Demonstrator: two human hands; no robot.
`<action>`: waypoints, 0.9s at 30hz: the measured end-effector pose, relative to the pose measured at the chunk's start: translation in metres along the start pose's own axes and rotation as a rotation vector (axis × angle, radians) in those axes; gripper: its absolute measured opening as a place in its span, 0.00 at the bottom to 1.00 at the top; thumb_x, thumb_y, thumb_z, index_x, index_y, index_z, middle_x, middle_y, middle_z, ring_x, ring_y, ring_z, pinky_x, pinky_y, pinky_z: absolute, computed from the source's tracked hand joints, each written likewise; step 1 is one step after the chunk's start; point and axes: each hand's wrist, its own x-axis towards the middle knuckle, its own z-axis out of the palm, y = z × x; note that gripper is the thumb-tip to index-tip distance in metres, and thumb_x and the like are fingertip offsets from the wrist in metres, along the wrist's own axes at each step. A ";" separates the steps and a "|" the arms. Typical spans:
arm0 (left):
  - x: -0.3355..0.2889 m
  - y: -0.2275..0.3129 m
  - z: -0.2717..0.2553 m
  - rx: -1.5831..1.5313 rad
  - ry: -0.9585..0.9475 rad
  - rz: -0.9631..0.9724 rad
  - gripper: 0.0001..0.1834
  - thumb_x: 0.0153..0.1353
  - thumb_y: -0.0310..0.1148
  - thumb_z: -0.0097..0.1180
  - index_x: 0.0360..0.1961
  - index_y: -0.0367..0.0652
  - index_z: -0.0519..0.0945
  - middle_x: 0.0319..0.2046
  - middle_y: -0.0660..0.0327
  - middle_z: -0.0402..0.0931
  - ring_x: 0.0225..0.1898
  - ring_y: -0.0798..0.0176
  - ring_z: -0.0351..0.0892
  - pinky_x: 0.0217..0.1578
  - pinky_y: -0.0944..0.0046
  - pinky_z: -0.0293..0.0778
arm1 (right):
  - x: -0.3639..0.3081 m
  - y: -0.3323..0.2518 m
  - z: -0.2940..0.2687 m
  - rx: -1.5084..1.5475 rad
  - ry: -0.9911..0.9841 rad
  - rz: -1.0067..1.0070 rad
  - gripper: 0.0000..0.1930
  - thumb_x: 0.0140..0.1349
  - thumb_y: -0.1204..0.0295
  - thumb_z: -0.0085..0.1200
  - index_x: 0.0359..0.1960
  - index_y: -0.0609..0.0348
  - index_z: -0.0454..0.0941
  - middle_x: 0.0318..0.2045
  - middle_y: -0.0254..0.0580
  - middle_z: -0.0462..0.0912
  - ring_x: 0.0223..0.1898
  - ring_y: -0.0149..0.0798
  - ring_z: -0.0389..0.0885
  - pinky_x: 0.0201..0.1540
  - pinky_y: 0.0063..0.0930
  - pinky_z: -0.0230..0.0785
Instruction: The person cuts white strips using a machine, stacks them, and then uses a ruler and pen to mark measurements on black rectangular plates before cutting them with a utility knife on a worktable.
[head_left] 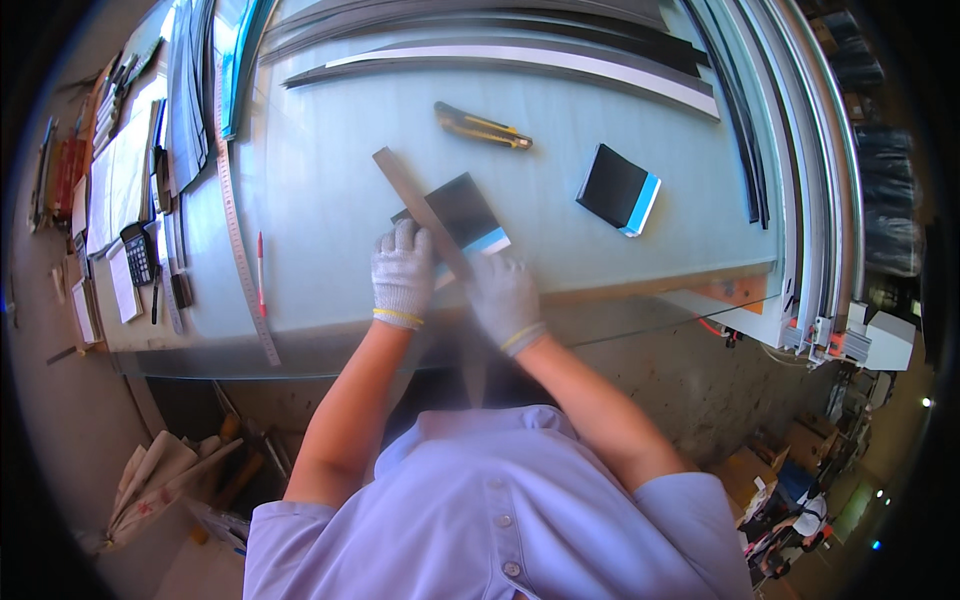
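My left hand (402, 272), in a grey knit glove, has its fingers curled over the left part of a dark card (466, 208) with a blue and white band. A flat brown-grey bar (420, 200) lies slantwise across this card and hides its middle. My right hand (505, 300), gloved too and slightly blurred, is closed at the bar's near end; its fingertips are hard to make out. Farther off lies a yellow and black utility knife (484, 127). A stack of similar dark cards (618, 190) sits to the right, apart from both hands.
Long dark and white strips (520, 65) lie along the table's far side. A long ruler (232, 210), a red pen (261, 275) and a calculator (138, 252) are at left. Metal rails (835, 170) edge the glass-topped table (330, 190) at right.
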 end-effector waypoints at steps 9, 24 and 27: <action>0.007 0.007 0.005 0.138 -0.165 0.033 0.24 0.57 0.26 0.50 0.57 0.49 0.77 0.65 0.57 0.70 0.53 0.44 0.76 0.55 0.47 0.71 | -0.036 0.029 0.017 -0.026 0.146 0.111 0.16 0.59 0.75 0.54 0.50 0.53 0.81 0.28 0.40 0.74 0.30 0.46 0.76 0.32 0.42 0.68; 0.030 0.026 0.005 -0.075 -0.074 0.023 0.13 0.60 0.30 0.61 0.47 0.43 0.78 0.55 0.52 0.75 0.57 0.41 0.72 0.57 0.45 0.69 | -0.053 0.042 0.003 0.104 0.104 0.120 0.20 0.58 0.67 0.59 0.54 0.53 0.80 0.32 0.41 0.72 0.34 0.48 0.73 0.40 0.43 0.65; 0.027 0.026 0.015 -0.052 -0.018 0.018 0.14 0.60 0.31 0.62 0.46 0.42 0.78 0.54 0.50 0.75 0.57 0.41 0.72 0.57 0.45 0.69 | -0.054 0.044 0.006 0.074 0.097 0.098 0.21 0.58 0.69 0.58 0.54 0.54 0.80 0.31 0.41 0.72 0.33 0.47 0.72 0.38 0.43 0.65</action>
